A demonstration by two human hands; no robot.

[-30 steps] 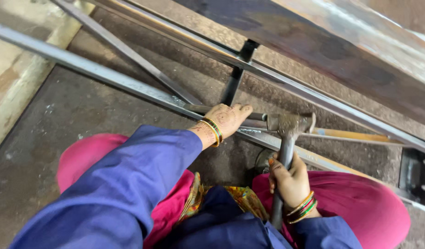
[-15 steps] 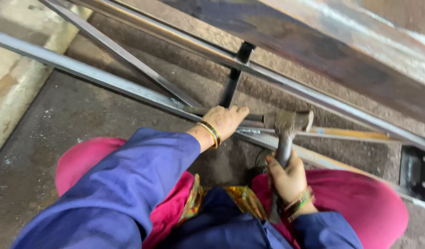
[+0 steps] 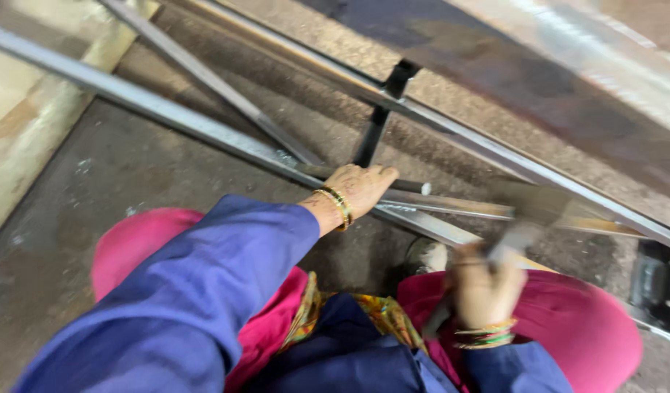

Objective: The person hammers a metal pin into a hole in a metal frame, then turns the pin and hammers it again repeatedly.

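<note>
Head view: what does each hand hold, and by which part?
Right hand grips a hammer low on its handle. Left hand presses on a metal rod near its end.
</note>
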